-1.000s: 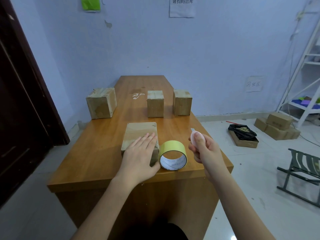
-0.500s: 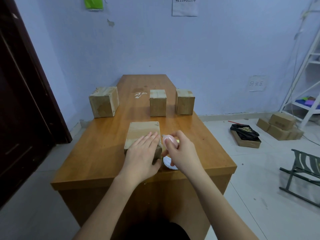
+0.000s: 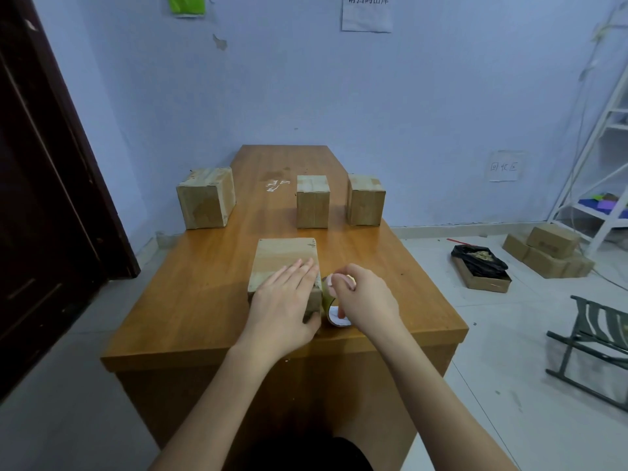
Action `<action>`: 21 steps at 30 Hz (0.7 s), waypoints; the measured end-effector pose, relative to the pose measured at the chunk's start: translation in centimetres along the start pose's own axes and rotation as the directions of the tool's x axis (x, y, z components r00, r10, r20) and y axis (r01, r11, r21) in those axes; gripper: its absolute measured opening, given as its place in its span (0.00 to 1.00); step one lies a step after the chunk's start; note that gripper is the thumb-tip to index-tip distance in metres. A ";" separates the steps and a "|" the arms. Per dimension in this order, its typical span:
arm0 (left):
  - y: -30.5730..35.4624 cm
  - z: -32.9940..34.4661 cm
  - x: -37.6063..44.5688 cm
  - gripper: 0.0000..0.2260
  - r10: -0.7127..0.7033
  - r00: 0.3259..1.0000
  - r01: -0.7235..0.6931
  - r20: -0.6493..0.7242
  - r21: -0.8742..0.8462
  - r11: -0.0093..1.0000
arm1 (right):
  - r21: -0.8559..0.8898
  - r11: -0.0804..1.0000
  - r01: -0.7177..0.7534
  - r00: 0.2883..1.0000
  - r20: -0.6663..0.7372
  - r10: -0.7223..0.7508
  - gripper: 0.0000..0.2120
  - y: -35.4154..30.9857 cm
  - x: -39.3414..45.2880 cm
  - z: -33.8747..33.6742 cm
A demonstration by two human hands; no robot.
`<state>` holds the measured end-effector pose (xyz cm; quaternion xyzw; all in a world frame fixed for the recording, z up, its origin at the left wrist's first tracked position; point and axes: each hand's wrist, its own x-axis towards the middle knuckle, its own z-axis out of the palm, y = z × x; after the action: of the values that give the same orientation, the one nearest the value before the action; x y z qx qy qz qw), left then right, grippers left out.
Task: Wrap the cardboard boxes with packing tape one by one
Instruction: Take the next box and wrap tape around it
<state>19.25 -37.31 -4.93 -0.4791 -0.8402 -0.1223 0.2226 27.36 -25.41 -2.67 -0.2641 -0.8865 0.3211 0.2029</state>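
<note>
A flat cardboard box (image 3: 283, 258) lies near the front of the wooden table (image 3: 204, 300). My left hand (image 3: 283, 300) rests flat on its near end, fingers spread, thumb against the front face. Right beside the box stands a yellow-green roll of packing tape (image 3: 334, 314), mostly hidden by my right hand (image 3: 365, 299). That hand is closed around a small pink and white cutter (image 3: 334, 282), held over the roll next to the box's right edge. Three more boxes stand farther back: one at the left (image 3: 205, 198), one in the middle (image 3: 312, 202), one at the right (image 3: 366, 200).
A dark door (image 3: 40, 198) fills the left side. On the floor to the right lie a tray with a black bag (image 3: 481, 265), stacked boxes (image 3: 547, 251), a folding stool (image 3: 598, 341) and a white rack (image 3: 608, 164). White scraps (image 3: 276, 185) lie mid-table.
My right hand came in from the right with the cutter and now sits over the tape roll beside the box. My left hand stayed on the box.
</note>
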 end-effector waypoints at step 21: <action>0.1 0.2 0.1 0.34 -0.028 0.999 0.028 0.028 0.010 1.000 | 0.316 0.943 -0.104 0.990 0.126 0.067 0.08 0.2 0.6 0.5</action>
<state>19.18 -37.08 -5.03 -0.4680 -0.8504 -0.1147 0.2113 26.68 -25.17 -3.03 -0.2471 -0.8199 0.4846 0.1782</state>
